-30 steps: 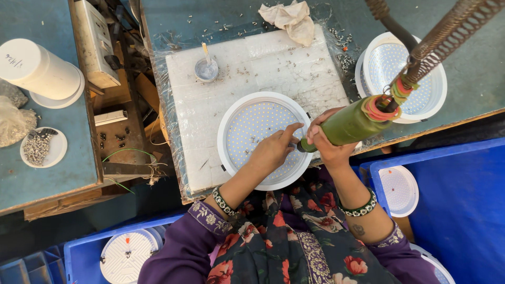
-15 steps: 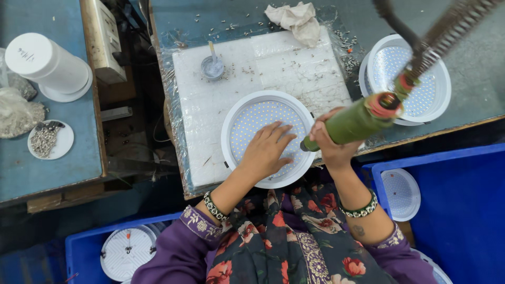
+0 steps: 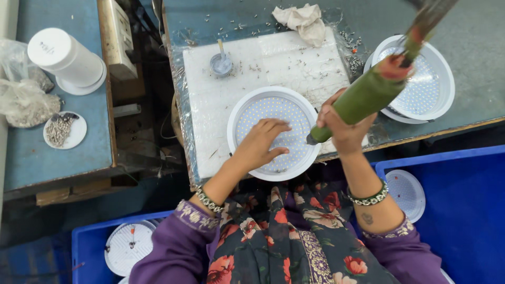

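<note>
Lamp disc [image 3: 273, 132] on mat [image 3: 210, 105], left hand [image 3: 260, 144] flat on disc. Cup [image 3: 221, 64] behind disc, rag [image 3: 302, 21] farther behind. Driver [image 3: 363, 97] in right hand [image 3: 344, 129], right of disc. Second disc [image 3: 428, 89] further right.

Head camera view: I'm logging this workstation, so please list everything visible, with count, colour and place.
Round light panel: one, white, on the foam pad under the left hand.
Second panel: one, white, bench right.
Foam pad: one, white, bench centre.
Small cup: one, grey, on the pad.
Rag: one, beige, top.
Powered screwdriver: one, green, tip at the panel's rim.
Screw dish: one, white, side table.
Blue bins: two, holding panels.
Left hand: flat on the panel.
Right hand: gripping the screwdriver.
</note>
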`<action>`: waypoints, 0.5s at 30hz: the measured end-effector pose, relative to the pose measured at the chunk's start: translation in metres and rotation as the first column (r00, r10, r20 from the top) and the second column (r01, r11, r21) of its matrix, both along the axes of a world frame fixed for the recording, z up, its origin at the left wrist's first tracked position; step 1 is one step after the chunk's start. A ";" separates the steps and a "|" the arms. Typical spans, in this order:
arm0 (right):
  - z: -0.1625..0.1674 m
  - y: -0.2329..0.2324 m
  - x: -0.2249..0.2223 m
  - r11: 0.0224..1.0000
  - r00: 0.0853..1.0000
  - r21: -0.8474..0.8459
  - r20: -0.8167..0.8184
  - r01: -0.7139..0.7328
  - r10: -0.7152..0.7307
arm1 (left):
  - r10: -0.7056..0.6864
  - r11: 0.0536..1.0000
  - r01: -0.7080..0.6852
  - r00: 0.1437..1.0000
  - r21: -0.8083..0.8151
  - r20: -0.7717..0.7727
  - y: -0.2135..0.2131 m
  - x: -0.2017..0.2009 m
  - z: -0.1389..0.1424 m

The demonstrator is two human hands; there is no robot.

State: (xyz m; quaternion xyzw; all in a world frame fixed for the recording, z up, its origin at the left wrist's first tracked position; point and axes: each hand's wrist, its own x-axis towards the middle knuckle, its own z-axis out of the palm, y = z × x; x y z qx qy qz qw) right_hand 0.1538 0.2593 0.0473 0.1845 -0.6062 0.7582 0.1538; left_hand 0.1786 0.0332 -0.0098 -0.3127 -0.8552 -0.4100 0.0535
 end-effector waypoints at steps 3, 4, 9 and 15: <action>0.025 0.003 0.004 0.997 0.999 -0.059 0.023 -0.045 0.047 | -0.060 0.979 0.088 0.986 -0.182 0.153 -0.012 0.019 0.002; 0.032 0.002 0.006 0.994 0.997 -0.086 0.034 -0.061 0.065 | -0.061 0.970 0.092 0.988 -0.226 0.140 -0.013 0.025 0.002; 0.044 -0.002 0.016 0.990 0.993 -0.113 0.074 -0.080 0.088 | -0.091 0.939 0.091 0.996 -0.332 0.016 -0.010 0.041 0.003; 0.029 0.003 0.033 0.996 0.994 -0.076 0.090 -0.051 0.058 | -0.147 0.913 0.116 0.988 -0.390 -0.050 -0.002 0.042 -0.006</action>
